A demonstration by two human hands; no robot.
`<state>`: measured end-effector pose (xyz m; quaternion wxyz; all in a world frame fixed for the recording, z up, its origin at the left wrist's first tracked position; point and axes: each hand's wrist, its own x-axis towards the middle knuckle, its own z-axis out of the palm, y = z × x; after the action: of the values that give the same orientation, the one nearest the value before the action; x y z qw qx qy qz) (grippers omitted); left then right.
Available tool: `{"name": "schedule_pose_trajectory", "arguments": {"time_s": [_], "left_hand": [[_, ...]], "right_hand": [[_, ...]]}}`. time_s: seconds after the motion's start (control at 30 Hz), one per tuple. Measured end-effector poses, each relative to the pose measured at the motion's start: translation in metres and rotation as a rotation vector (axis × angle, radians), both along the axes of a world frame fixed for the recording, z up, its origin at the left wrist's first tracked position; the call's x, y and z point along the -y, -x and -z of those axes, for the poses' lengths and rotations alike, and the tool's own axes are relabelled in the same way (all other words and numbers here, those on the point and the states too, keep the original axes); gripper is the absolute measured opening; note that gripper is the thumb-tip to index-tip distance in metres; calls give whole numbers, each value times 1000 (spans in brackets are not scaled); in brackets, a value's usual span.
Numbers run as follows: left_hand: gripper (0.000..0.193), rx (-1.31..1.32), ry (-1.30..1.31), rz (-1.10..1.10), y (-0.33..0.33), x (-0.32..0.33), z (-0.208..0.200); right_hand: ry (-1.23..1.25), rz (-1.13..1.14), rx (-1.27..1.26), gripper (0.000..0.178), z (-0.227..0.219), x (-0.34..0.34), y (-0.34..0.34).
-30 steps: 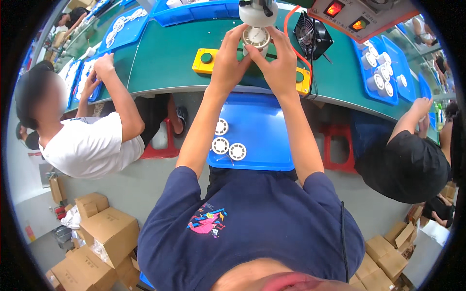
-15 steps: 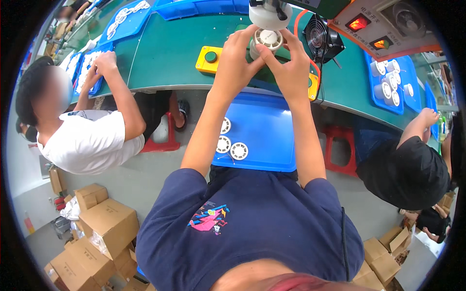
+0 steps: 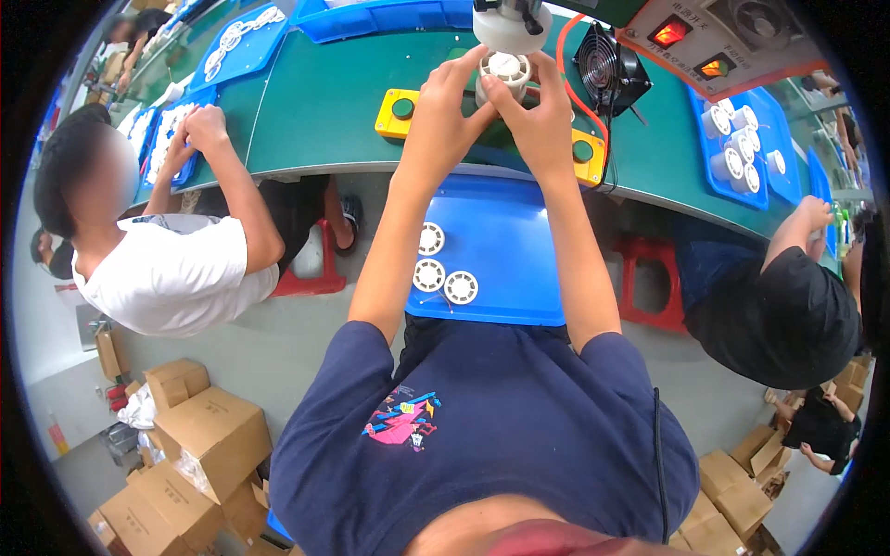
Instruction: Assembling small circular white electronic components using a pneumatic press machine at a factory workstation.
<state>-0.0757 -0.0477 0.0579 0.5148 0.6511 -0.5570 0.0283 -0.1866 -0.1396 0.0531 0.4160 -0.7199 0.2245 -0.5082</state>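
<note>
Beneath the white press head (image 3: 510,28), a white round slotted housing (image 3: 505,67) is held between my two hands. My left hand (image 3: 450,111) grips its left side, and my right hand (image 3: 536,116) closes around the right side, with the thumb on its near edge. The fingers partly cover the housing, and its base is hidden. Below my wrists, a blue tray (image 3: 505,241) bears several small white slotted round parts (image 3: 461,287) with thin wires, at its left side.
Yellow boxes with green buttons (image 3: 397,113) (image 3: 584,159) flank my hands. A black fan (image 3: 607,74) and a control box with lit switches (image 3: 714,46) stand right. Another blue tray (image 3: 756,190) carries white cylindrical parts. Co-workers sit left (image 3: 176,269) and right (image 3: 774,315).
The housing's top face looks different, now with a bright raised centre showing. My hands have shifted slightly around it, and more of the right button box shows.
</note>
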Motion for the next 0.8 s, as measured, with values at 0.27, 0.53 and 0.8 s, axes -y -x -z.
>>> {"name": "schedule_pose_trajectory", "arguments": {"time_s": [0.27, 0.53, 0.8], "left_hand": [[52, 70, -29, -292, -47, -38, 26], [44, -542, -115, -133, -64, -41, 51], [42, -725, -73, -38, -66, -48, 50]], "right_hand": [[-50, 24, 45, 57, 4, 3, -6], [-13, 20, -9, 57, -4, 2, -5], [241, 421, -165, 38, 17, -26, 84]]}}
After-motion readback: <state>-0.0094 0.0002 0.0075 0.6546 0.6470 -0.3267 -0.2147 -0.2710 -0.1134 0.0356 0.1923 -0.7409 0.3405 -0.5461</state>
